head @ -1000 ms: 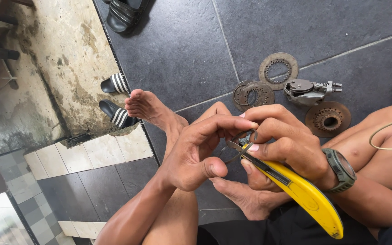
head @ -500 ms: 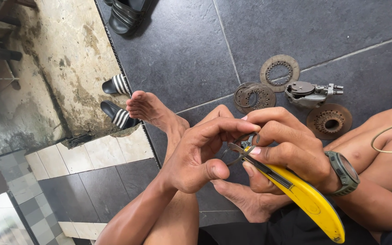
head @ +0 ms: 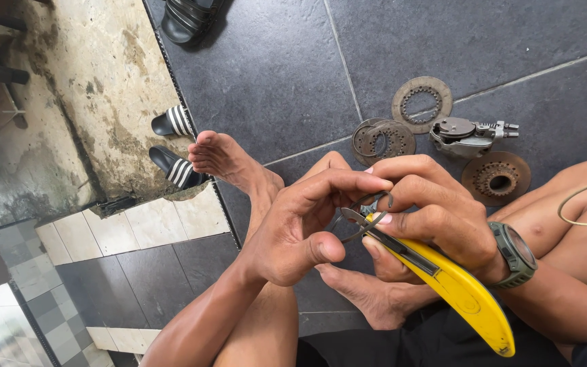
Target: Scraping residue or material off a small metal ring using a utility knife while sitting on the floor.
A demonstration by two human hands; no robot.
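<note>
Wire spring clip point(head: 368, 216), small and dark, bent into a loop with crossing legs: sitting between both hands above the person's crossed legs, over the dark tiled floor point(head: 273, 75).

Left hand point(head: 300, 231): fingers curling over, index fingertip and thumb pinching one side of the clip.

Right hand point(head: 429, 211): wearing a green wristwatch point(head: 514, 255), gripping the yellow utility knife point(head: 456, 289) in the palm while its fingertips are pressing the clip's other side against the knife's nose.

Handling, as a judgement: the clip is looking light, thin and springy, stiff enough to snap back, and likely to be slipping or flying off if squeezed unevenly. Best hold appears to be on the two legs near the crossing, not on the rounded loop. The knife body is looking rigid and smooth; whether the blade is out cannot be told.

Nearby on the floor, well apart from the hands: two rusty toothed rings point(head: 421, 102), a rusty hub disc point(head: 496, 178), a grey metal mechanism point(head: 467, 134). Striped sandals point(head: 174, 146) are lying beside the bare foot point(head: 229, 160).
</note>
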